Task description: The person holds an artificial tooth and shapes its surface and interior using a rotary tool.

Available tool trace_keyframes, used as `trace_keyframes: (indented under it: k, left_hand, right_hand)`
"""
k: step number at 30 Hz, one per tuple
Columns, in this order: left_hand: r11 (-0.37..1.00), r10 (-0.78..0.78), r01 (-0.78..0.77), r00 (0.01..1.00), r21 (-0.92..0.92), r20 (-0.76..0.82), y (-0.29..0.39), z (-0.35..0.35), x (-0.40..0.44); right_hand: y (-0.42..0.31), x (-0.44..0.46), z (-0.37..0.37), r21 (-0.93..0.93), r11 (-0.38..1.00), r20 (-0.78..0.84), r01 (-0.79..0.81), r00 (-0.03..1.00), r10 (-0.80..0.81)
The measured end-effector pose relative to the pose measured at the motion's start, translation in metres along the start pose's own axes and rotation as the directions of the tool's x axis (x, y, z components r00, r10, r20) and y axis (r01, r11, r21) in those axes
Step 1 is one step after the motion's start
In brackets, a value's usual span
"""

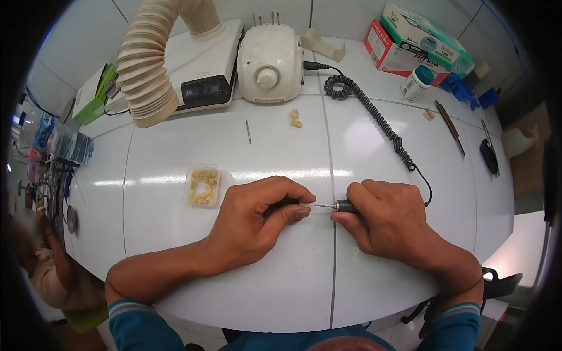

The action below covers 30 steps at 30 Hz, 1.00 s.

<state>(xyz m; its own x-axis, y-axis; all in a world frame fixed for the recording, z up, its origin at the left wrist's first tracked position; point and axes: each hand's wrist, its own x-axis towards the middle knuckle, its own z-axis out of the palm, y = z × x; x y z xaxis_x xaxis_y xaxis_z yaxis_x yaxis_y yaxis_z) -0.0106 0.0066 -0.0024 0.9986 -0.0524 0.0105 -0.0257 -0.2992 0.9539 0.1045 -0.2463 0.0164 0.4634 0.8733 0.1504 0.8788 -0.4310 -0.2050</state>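
Pinched between the thumb and fingertips of my left hand (254, 216) is a small pale piece like a dental crown (304, 205), mostly hidden by the fingers. My right hand (389, 219) is wrapped round a dark rotary handpiece (345, 206). Its thin metal bur (323, 205) points left at the piece, with a slight gap between them. A coiled black cord (377, 114) runs from the handpiece to a cream control box (270, 67) with a round knob. Beside my left hand lies a small clear plastic box (189, 188) holding several yellowish tooth-like pieces.
A ribbed suction hose (146, 64) curves over the back left. Loose tooth-like pieces (295, 120) and a thin bur (248, 132) lie mid-table. At right are a white jar (414, 86), a pointed tool (449, 128) and mask boxes (418, 41). Another person (55, 275) sits at far left.
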Motion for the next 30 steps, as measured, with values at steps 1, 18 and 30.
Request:
trace_keyframes:
  k: [1,18,30]
  left_hand:
    - [1.000,0.020,-0.020,1.000,-0.008,-0.008,-0.0010,0.0006,-0.0009]
    - [0.999,-0.031,0.031,0.999,-0.011,-0.012,0.0024,0.0022,0.0009]
    - [0.998,-0.022,0.019,0.999,-0.062,-0.045,-0.0029,0.0062,0.0006]
  right_hand:
    - [-0.0008,-0.0001,0.0000,0.004,1.000,0.006,-0.003,1.000,0.003]
    - [-0.0016,0.0009,-0.0025,0.005,1.000,0.043,-0.021,0.999,0.021]
    - [-0.0022,0.0004,0.0020,-0.008,1.000,-0.004,0.001,1.000,-0.001]
